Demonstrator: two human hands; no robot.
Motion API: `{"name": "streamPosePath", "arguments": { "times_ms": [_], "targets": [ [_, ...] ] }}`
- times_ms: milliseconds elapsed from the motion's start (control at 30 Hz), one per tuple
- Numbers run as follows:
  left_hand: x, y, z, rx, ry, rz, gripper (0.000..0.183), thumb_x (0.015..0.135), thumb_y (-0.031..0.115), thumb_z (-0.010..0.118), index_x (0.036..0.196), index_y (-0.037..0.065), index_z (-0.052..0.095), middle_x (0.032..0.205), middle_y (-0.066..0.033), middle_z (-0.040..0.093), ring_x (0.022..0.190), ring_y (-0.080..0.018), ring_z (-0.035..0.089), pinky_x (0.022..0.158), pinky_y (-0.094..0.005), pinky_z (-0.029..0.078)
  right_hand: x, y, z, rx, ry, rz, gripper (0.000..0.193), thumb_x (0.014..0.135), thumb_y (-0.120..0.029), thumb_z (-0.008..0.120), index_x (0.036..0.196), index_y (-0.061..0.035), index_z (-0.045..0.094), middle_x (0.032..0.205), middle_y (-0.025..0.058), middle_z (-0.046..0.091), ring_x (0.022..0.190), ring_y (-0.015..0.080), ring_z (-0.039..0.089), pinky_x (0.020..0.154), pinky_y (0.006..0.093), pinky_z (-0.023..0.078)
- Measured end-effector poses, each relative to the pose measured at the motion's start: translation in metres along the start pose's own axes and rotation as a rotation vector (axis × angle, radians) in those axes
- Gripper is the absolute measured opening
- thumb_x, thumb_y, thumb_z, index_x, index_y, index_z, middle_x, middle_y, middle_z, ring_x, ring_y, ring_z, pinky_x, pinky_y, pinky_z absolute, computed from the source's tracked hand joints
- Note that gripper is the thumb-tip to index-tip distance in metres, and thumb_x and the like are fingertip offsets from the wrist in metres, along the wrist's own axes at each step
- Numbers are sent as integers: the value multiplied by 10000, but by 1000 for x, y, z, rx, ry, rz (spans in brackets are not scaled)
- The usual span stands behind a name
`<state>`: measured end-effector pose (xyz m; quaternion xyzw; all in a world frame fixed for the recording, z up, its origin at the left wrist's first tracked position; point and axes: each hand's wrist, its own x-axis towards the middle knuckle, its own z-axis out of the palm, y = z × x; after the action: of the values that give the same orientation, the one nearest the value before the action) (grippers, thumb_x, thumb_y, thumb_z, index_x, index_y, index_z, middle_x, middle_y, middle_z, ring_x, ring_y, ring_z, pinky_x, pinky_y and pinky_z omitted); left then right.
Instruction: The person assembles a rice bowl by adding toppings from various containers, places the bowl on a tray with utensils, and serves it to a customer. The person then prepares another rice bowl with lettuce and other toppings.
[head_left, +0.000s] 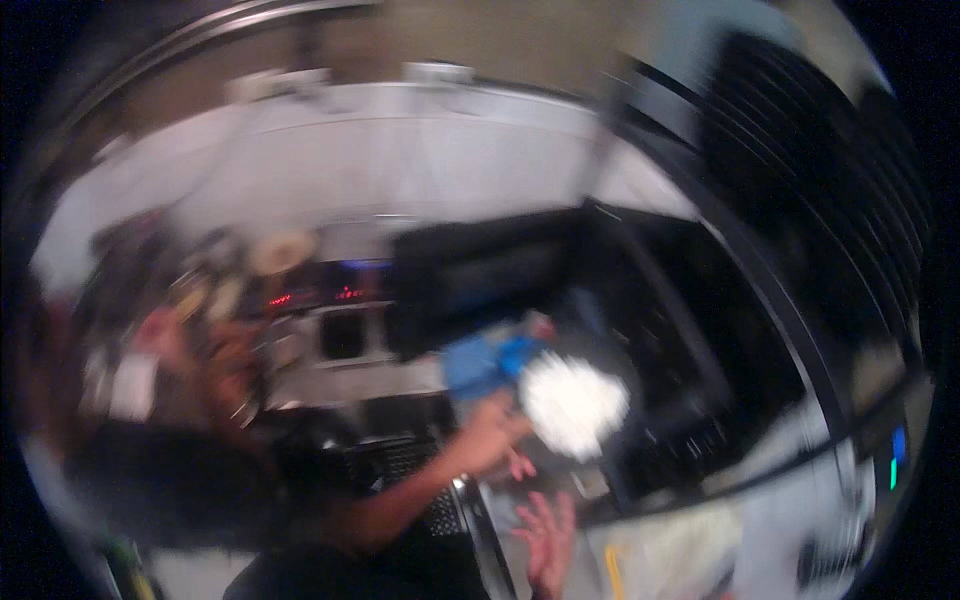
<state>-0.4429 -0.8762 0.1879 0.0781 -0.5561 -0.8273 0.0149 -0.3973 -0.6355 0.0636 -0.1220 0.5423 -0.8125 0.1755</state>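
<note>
White crumpled wad [573, 403], blurry, just below blue cloth [485, 362]. Left hand [490, 435] reaches up, fingers gripping wad's left edge. Right hand [547, 535] lower, fingers spread, empty.

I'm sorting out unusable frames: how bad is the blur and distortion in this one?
Head view: heavy motion blur smears everything; the left hand at a white crumpled wad and blue cloth has only soft outlines, and the right hand is open. Fisheye bends the white wall; the rim is dark.
</note>
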Motion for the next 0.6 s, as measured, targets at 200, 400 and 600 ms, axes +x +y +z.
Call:
{"name": "streamPosePath", "arguments": {
  "times_ms": [200,400,600],
  "targets": [
    [-80,-91,-3,-77,56,-65,463,1026,249,498,1399,-3,389,886,-190,688,509,-214,656,425,-351,555,48,22,-2,165,-54,-6,898,893,-624,567,1521,-63,256,1483,234,400,1245,367,537,920,487,545],
    [-111,-6,-40,579,211,39,330,1032,288,492,911,14,632,737,-78,656,548,-188,604,550,-360,530,24,27,14,120,67,120,915,843,-646,604,1479,-50,323,1431,212,453,1221,352,551,924,483,537],
    [-23,116,-179,348,724,935,538,1034,362,493,1442,12,471,1413,-136,547,1249,-213,539,1060,-369,403,-59,8,5,201,287,138,935,794,-668,640,1438,-38,390,1379,190,506,1197,338,565,928,478,530]
  ]
}}
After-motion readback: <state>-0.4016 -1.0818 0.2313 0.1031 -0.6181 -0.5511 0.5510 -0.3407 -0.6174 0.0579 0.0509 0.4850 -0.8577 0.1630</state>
